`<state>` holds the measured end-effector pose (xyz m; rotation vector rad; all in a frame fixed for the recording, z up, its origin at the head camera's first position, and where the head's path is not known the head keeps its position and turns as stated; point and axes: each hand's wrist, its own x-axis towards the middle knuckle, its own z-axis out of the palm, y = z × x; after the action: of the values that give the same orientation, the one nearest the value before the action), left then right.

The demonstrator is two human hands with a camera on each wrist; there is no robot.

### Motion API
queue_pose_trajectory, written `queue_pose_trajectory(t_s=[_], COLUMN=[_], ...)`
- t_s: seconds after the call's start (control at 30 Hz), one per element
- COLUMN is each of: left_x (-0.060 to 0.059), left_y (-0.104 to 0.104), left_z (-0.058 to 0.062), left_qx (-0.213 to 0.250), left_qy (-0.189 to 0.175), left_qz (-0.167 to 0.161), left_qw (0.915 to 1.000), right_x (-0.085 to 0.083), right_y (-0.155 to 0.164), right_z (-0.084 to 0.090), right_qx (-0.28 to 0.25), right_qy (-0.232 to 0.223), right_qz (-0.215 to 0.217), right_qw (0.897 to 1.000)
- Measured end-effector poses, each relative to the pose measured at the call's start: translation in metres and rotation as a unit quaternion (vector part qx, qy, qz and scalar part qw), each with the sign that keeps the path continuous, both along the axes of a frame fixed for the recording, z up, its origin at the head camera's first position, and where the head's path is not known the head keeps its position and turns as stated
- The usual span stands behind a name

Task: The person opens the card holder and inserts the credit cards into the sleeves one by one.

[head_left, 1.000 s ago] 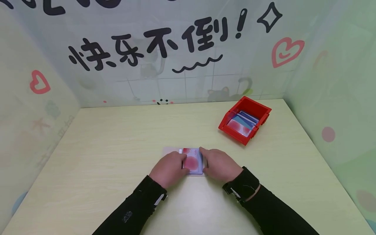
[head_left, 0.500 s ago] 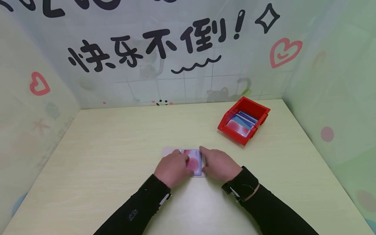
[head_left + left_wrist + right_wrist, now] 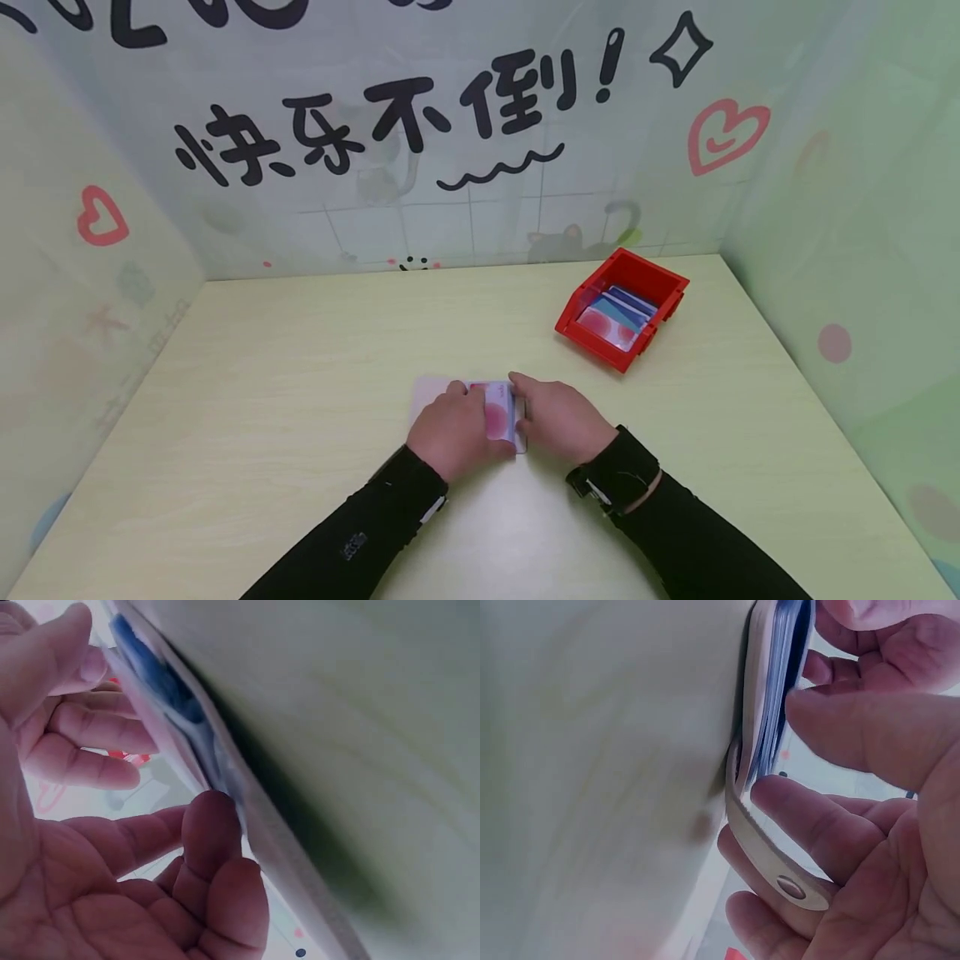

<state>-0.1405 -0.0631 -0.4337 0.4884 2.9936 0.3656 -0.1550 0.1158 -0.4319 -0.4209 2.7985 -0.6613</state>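
A pale pink card holder (image 3: 428,388) lies open on the table, its stacked sleeves showing a pink-dotted card (image 3: 497,421). My left hand (image 3: 452,429) grips the left part of the stack, thumb near the front edge and fingers toward the back. In the left wrist view its bent fingertips (image 3: 214,825) are right at the page edges, with something blue between the layers. My right hand (image 3: 566,421) holds the right edge of the stack. In the right wrist view the holder's strap (image 3: 769,851), with a metal snap, runs between my right fingers.
A red bin (image 3: 624,310) holding several cards (image 3: 611,321) stands at the back right of the pale wooden table (image 3: 315,358). Printed panels (image 3: 345,225) rise behind the table and at both sides.
My left hand has slid to the right across the card holder and covers more of the pink-dotted card. The right hand has stayed at the right edge.
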Motion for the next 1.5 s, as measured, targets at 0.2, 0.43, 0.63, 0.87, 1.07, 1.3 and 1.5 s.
queue_pose_trajectory(t_s=[0.2,0.43,0.63,0.87,1.07,1.3,1.5], left_x=[0.001,-0.002,-0.002,-0.002,-0.002,-0.003,-0.002], left_y=[0.002,-0.004,-0.005,-0.001,0.0,-0.006,-0.012], left_z=[-0.002,0.002,0.002,0.002,0.002,0.001,0.003], left_qx=[0.01,0.027,0.028,0.039,0.036,0.079,0.119], left_qy=[-0.006,-0.037,-0.037,-0.04,-0.046,-0.057,-0.083], left_qz=[0.015,0.002,-0.009,0.005,0.018,0.02,0.03], left_qw=[0.9998,0.9989,0.9989,0.9984,0.9981,0.995,0.9889], right_x=[0.001,0.001,0.001,-0.001,-0.001,0.001,0.001], right_y=[0.0,-0.001,0.0,-0.001,-0.001,-0.002,-0.002], right_z=[0.0,0.001,0.0,0.0,0.001,0.0,0.0], right_qx=[-0.006,-0.01,-0.009,-0.012,-0.029,-0.026,-0.017], right_qy=[0.013,0.016,0.013,0.011,0.016,0.036,0.04], right_qz=[0.0,-0.002,-0.001,-0.002,0.0,0.02,0.024], right_qw=[1.0,1.0,1.0,1.0,0.999,0.999,0.999])
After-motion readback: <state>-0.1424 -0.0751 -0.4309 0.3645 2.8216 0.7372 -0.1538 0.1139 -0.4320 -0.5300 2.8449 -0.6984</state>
